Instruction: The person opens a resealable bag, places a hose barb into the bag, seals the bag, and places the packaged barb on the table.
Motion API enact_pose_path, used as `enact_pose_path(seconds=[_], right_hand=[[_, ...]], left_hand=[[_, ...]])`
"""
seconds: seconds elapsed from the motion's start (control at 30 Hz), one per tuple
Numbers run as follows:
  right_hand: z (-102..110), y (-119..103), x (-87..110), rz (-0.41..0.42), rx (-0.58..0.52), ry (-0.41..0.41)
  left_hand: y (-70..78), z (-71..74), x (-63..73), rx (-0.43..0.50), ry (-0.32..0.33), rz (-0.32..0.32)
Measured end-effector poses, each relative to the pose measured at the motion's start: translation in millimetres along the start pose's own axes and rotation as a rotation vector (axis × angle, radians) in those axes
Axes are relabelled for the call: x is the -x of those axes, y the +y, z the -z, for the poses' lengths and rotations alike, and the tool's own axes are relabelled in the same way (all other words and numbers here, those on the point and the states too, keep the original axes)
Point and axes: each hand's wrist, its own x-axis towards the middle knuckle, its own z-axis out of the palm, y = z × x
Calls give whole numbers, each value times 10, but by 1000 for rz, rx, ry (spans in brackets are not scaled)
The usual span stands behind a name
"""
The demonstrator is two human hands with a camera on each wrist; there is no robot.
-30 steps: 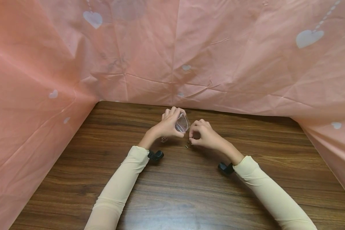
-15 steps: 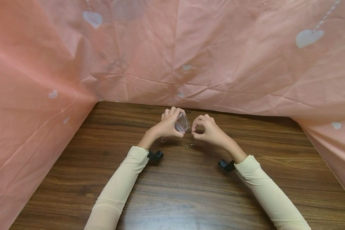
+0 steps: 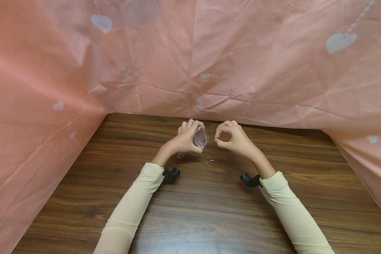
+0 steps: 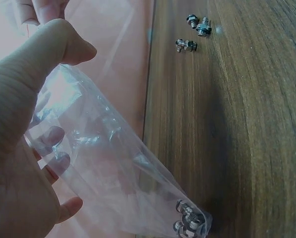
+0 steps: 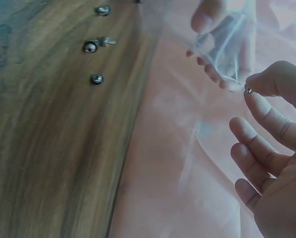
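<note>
My left hand [image 3: 185, 140] holds a clear zip bag [image 3: 200, 137] by its upper part, thumb on one side and fingers on the other, with its mouth spread apart. In the left wrist view several small threaded metal fittings [image 4: 189, 220] lie in the bag's bottom corner. To the right of the bag's mouth, my right hand [image 3: 238, 141] pinches one small metal fitting [image 5: 249, 90] between thumb and index finger; most of it is hidden by the fingertips. Its other fingers are loosely bent. Below and between both hands, several loose metal fittings [image 3: 212, 161] lie on the table.
The brown wood-grain table [image 3: 190, 197] spreads out beneath both arms. A pink cloth [image 3: 165, 63] with pale hearts hangs behind the table and along its sides. Black wrist cameras [image 3: 172, 173] sit under both wrists.
My right hand has risen from the loose fittings, moving away and slightly right, with one fitting pinched. The loose fittings it covered now show. My left hand and the bag have barely moved.
</note>
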Motion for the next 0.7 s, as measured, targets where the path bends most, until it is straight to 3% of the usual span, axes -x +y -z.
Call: enact_pose_path(seconds=[0.43,0.7], right_hand=[[51,-25,-60,17,-44,89],[26,-88,-50,47,-46,142]], left_hand=[[-3,2,-7,-10,1,-9],[29,1,1,-2,-31,-9]])
